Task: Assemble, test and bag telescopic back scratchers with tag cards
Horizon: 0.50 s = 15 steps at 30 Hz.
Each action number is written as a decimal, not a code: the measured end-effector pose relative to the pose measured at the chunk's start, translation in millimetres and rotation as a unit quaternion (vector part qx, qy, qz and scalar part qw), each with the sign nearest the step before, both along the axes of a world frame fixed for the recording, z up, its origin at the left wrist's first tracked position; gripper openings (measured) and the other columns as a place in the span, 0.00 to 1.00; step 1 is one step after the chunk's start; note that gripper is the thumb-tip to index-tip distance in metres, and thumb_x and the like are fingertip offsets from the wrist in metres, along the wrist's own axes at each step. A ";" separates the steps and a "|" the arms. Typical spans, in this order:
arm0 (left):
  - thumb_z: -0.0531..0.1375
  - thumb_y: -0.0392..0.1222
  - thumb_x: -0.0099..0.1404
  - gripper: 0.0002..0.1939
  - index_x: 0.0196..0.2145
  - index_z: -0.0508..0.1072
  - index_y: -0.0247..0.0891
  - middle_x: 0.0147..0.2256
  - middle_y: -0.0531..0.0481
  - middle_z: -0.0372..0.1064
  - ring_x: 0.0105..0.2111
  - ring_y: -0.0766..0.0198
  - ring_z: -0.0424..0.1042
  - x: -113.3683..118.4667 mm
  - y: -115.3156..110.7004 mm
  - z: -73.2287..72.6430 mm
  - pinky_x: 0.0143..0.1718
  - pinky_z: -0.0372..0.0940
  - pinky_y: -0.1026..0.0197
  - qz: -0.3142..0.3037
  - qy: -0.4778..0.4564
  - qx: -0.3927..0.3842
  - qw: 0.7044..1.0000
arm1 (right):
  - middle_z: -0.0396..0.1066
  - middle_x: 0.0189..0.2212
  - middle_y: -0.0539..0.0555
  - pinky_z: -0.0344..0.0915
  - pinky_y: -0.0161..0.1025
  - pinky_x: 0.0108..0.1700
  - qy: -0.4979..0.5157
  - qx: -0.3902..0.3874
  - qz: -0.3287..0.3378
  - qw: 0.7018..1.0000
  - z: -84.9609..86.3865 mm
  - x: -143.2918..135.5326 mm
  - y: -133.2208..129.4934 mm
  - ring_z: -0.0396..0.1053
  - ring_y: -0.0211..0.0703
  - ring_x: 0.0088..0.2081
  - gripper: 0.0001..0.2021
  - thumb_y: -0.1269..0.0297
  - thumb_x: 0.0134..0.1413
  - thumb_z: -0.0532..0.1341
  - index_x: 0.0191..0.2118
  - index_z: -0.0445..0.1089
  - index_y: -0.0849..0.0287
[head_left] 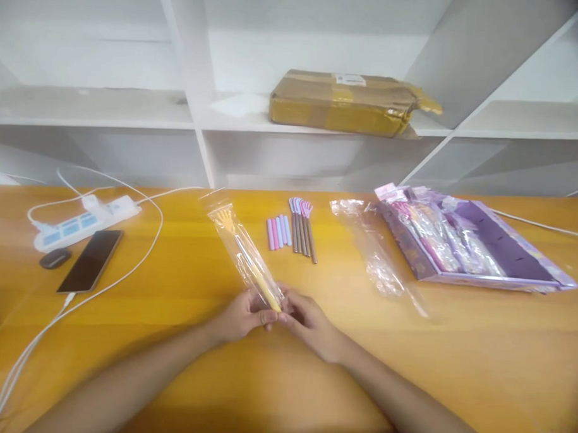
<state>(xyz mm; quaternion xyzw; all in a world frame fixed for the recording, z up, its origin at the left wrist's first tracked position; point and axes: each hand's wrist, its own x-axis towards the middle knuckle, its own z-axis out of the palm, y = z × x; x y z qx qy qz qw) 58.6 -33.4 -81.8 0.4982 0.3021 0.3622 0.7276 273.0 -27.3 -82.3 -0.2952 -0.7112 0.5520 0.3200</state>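
A yellow hand-shaped scratcher (252, 262) lies inside a clear plastic sleeve, tilted with its yellow fingers toward the upper left. Both hands pinch the lower end of this sleeve, my left hand (247, 315) from the left and my right hand (309, 321) from the right, thumbs nearly touching. Beyond them on the table, pink and blue handle pieces (279, 232) lie side by side. Right beside these are several metal rods (303, 233) with pink and purple hand-shaped heads. Crumpled clear sleeves (384, 264) lie farther right.
A purple box (495, 280) with wrapped scratchers stands at the right. On the left are a phone (91, 261), a power strip (87, 222), a dark oval object (55, 258) and white cables. A taped carton (340, 103) sits on the white shelf behind.
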 end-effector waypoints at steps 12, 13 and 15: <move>0.69 0.52 0.67 0.31 0.64 0.68 0.45 0.39 0.50 0.68 0.33 0.67 0.68 -1.9 -19.8 -2.1 0.38 0.68 0.61 -0.071 0.043 -0.063 0.995 | 0.71 0.30 0.51 0.64 0.32 0.38 -0.026 0.046 0.067 0.996 0.8 11.5 4.8 0.68 0.36 0.32 0.23 0.48 0.76 0.52 0.33 0.67 0.59; 0.69 0.52 0.67 0.30 0.63 0.69 0.45 0.40 0.49 0.68 0.35 0.66 0.69 -1.8 -19.5 -2.3 0.40 0.68 0.60 -0.071 0.049 -0.059 0.995 | 0.73 0.32 0.52 0.65 0.32 0.40 -0.035 0.047 0.077 0.995 2.7 11.9 5.9 0.70 0.37 0.34 0.21 0.50 0.76 0.52 0.34 0.69 0.59; 0.68 0.52 0.68 0.28 0.62 0.68 0.45 0.40 0.49 0.68 0.35 0.66 0.69 -1.8 -17.3 -2.4 0.39 0.68 0.60 -0.078 0.057 -0.070 0.993 | 0.76 0.38 0.54 0.67 0.33 0.46 -0.036 0.041 0.114 0.992 7.9 11.9 9.4 0.74 0.38 0.41 0.18 0.56 0.78 0.51 0.40 0.72 0.58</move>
